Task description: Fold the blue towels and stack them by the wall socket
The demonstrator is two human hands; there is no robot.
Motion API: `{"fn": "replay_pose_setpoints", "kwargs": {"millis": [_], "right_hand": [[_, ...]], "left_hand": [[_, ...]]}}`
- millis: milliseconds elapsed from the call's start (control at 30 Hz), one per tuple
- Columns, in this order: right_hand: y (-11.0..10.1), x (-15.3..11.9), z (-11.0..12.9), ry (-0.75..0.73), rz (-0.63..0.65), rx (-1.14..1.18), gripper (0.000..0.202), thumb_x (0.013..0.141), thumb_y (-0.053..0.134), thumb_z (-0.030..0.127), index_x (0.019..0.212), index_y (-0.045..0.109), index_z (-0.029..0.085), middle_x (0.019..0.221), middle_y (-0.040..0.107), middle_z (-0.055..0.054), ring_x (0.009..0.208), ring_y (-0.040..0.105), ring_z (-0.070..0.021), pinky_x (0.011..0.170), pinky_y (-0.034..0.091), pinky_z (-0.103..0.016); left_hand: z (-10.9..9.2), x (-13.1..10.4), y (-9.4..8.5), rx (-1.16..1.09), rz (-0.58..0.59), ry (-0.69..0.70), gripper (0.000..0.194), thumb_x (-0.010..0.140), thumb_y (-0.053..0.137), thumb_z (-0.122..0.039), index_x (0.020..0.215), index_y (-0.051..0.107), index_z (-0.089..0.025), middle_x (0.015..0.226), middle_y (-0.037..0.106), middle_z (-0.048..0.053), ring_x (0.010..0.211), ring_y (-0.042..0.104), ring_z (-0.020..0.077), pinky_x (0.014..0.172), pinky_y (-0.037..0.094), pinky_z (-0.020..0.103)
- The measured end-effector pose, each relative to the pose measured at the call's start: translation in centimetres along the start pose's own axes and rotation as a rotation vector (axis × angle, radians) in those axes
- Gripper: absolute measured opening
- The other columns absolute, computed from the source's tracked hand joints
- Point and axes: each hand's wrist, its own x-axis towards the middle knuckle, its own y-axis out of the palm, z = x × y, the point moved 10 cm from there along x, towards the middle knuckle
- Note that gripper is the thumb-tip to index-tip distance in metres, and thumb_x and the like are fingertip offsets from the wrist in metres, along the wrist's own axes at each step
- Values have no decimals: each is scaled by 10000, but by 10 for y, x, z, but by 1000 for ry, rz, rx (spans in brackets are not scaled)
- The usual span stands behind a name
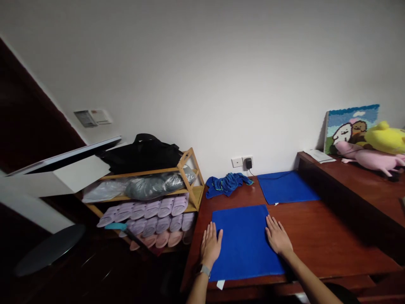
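Observation:
A blue cloth (243,242) lies spread flat on the reddish-brown wooden table (329,245), with a white tag at its near edge. My left hand (211,244) rests flat on the cloth's left edge, fingers stretched out, and a band circles that wrist. On the opposite side, my right hand (278,235) lies flat at the right edge with its fingers extended. Neither hand grips anything. Behind the spread cloth sits a crumpled blue cloth (228,184) at the back left. A second flat blue cloth (286,188) is at the back right.
A black plug (249,163) sits in the wall socket, its cord running down to the table. To the left, a wooden rack (198,194) holds slippers (152,209) and a black bag (144,156). Plush toys (370,157) lie on the raised right surface.

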Motion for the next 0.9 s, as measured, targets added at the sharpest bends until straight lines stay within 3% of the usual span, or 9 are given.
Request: {"fn": "replay_pose_setpoints", "kwargs": {"millis": [367, 667, 900], "right_hand": [[3, 0, -2, 4, -2, -23, 689, 1041, 138, 418, 1642, 248, 100, 1719, 238, -45, 1599, 184, -206, 1308, 142, -413], [5, 0, -2, 5, 7, -18, 694, 1038, 146, 423, 1646, 239, 102, 1721, 226, -49, 1601, 176, -207, 1307, 136, -419], [2, -1, 0, 3, 8, -18, 695, 1038, 142, 427, 1646, 242, 107, 1721, 229, -45, 1601, 173, -207, 1305, 132, -414]], "left_hand": [[0, -2, 5, -24, -9, 2, 812, 1055, 139, -628, 1619, 320, -72, 1695, 292, 150, 1576, 274, 262, 1302, 223, 471], [-1, -3, 4, -24, -14, -1, 787, 1056, 155, -622, 1629, 315, -107, 1693, 299, 135, 1573, 280, 263, 1299, 234, 484], [-1, -4, -1, -29, 16, -13, 810, 1055, 129, -622, 1619, 323, -73, 1697, 278, 141, 1577, 265, 255, 1306, 218, 470]]}}
